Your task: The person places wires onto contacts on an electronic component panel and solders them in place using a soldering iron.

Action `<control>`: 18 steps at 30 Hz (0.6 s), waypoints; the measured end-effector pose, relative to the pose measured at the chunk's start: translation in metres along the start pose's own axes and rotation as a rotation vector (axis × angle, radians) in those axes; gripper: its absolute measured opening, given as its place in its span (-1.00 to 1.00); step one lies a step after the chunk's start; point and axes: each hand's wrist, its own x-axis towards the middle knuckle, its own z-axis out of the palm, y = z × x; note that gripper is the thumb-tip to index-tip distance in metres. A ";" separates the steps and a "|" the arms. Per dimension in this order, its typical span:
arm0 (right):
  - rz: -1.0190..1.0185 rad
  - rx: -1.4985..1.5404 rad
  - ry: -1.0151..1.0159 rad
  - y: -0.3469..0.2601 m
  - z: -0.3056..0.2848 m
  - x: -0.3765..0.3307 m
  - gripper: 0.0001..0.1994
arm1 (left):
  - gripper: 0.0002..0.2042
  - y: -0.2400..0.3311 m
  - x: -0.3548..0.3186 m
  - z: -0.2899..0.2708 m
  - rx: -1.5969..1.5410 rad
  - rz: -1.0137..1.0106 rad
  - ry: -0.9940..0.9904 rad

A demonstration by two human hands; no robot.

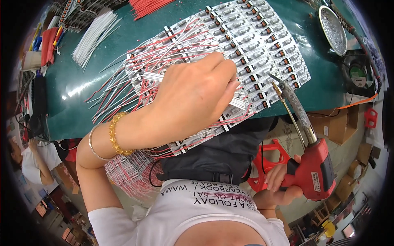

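Observation:
My left hand [196, 95] hovers over a white panel of small circuit boards [254, 45] on the green table, its fingers pinched on a bundle of white wires [152, 76]. Red and white wires [119, 94] fan out from the panel's left side. Lower right, my right hand [280, 183] grips a red soldering gun [316, 166]. The gun's long tip [277, 85] points up and touches the panel's near right edge. A gold bracelet and a silver bangle circle my left wrist.
Loose white wires [95, 37] and red wires [147, 6] lie at the table's far side. A metal dish [333, 29] and a small fan [358, 76] stand at the right. More wired panels [129, 174] hang below the table edge. Another person [30, 158] sits at lower left.

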 end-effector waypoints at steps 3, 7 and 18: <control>-0.026 0.030 -0.038 0.006 -0.006 -0.004 -0.11 | -0.90 -0.002 -0.002 0.009 0.070 -0.015 -0.004; 0.028 0.091 -0.190 0.010 -0.017 -0.005 -0.14 | -0.89 -0.003 -0.004 0.013 0.073 0.006 -0.008; 0.125 -0.045 -0.020 0.005 -0.006 -0.010 -0.15 | -0.88 -0.003 -0.006 0.016 0.079 0.018 0.038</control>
